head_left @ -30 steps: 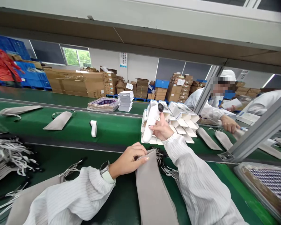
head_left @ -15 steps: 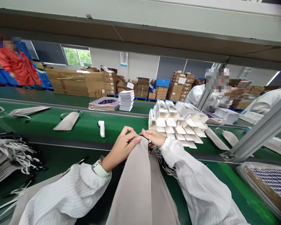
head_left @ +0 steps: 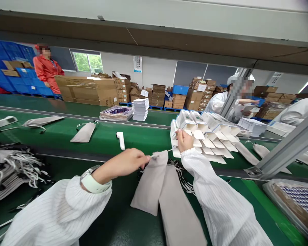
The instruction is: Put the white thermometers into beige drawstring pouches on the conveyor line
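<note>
- I had the left hand [head_left: 124, 165] narrowed to a pinch, thumb against curled fingers, at the mouth of a grey pouch [head_left: 151, 184]; blur kept me from telling whether cloth or cord sat between the fingertips.
- I had the right hand [head_left: 185, 140] closed, thumb and forefinger pinching a white cord [head_left: 170, 150] that ran taut to the pouch's other upper corner.
- That put the pouch between the two hands, mouth up, near the far edge of the green worktop [head_left: 113, 220], its lower end angled toward me.
- Just right of it I saw a second pouch [head_left: 181, 205], partly overlapped by the first and stretching toward the near edge.
- Behind the right hand stood a stack of open white boxes [head_left: 210, 135]; I could not tell whether the knuckles touched it.
- Past the far edge, a white device [head_left: 120, 140] stood on the green belt [head_left: 105, 141], apart from both hands.
- At the left edge I saw a pile of corded pouches [head_left: 12, 174], well clear of the fingers.
</note>
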Demonstrator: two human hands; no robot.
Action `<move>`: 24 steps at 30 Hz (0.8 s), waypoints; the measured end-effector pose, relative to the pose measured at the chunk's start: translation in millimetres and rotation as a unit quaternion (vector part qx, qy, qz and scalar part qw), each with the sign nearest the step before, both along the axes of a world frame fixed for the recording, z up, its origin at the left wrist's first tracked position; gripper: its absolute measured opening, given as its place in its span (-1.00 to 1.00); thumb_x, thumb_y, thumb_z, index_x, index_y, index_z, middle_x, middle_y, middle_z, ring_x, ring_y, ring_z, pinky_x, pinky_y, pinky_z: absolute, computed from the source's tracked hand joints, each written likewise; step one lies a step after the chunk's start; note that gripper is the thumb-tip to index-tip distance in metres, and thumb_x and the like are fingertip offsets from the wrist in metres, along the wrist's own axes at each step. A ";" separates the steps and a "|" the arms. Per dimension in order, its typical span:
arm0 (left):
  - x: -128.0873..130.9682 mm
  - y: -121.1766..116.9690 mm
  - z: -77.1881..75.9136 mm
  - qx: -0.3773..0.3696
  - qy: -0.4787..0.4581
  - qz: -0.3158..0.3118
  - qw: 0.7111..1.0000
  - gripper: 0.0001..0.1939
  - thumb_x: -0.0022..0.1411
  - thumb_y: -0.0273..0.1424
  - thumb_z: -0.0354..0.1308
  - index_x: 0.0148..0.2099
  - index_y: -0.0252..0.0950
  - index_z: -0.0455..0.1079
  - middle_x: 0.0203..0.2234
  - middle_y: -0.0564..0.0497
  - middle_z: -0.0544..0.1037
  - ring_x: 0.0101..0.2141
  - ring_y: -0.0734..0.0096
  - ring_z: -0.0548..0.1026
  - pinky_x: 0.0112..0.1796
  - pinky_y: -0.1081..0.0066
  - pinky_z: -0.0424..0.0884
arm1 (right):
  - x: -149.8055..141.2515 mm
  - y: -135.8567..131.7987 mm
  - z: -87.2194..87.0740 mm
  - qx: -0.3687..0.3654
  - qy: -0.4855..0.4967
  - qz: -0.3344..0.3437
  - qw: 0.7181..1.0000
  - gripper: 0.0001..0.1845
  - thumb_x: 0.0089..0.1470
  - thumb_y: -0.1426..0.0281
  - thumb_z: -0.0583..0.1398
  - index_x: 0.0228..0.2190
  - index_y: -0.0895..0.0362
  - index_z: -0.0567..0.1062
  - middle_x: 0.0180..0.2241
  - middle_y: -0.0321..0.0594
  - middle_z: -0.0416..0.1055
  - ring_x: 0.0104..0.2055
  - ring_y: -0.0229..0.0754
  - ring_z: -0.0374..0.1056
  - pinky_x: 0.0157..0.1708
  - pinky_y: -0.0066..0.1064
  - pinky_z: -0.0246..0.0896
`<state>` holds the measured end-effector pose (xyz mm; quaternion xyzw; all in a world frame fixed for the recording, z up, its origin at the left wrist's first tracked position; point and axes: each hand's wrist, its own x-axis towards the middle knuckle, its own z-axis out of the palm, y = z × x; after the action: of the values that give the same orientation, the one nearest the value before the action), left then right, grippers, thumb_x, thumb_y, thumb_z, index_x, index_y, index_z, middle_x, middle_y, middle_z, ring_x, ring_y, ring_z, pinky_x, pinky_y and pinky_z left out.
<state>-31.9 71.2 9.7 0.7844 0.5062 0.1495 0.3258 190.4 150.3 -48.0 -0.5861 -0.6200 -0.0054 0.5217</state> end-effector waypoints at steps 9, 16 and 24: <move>8.9 -30.3 22.7 0.005 -0.338 0.039 0.940 -0.64 0.24 -0.24 -0.20 -0.56 -0.28 0.04 -0.74 0.19 0.02 -0.68 0.58 -0.02 -0.63 0.52 -0.04 | -28.5 -32.5 14.3 -0.294 0.161 0.491 0.804 -0.45 -0.11 0.10 0.09 -0.08 0.05 0.24 -0.32 -0.27 0.36 -0.65 -0.44 0.05 -0.68 -0.57 -0.03; 19.2 -34.1 6.4 0.124 -0.238 -0.045 0.962 -0.66 0.24 -0.29 -0.15 -0.56 -0.30 0.09 -0.68 0.16 0.15 -0.62 0.58 0.12 -0.57 0.54 0.07 | -61.6 -49.1 4.7 -0.210 0.243 0.558 0.765 -0.54 -0.39 0.42 0.32 -0.35 0.12 0.30 -0.45 -0.38 0.28 -0.48 -0.38 0.21 -0.43 -0.51 0.14; 44.4 -34.9 -37.8 0.210 -0.035 -0.176 0.961 -0.72 0.27 -0.31 -0.22 -0.08 -0.25 0.24 -0.20 0.00 0.41 -0.16 0.36 0.32 -0.14 0.37 0.21 | 0.7 8.4 -0.5 -0.060 0.222 0.252 0.940 -0.50 -0.37 0.32 0.25 -0.34 0.09 0.16 -0.49 -0.38 0.27 -0.49 -0.31 0.23 -0.46 -0.47 0.13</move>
<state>12.5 36.3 -28.1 0.9059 0.3062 0.2199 0.1927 191.0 158.7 -48.5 -0.4273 -0.6145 0.2935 0.5947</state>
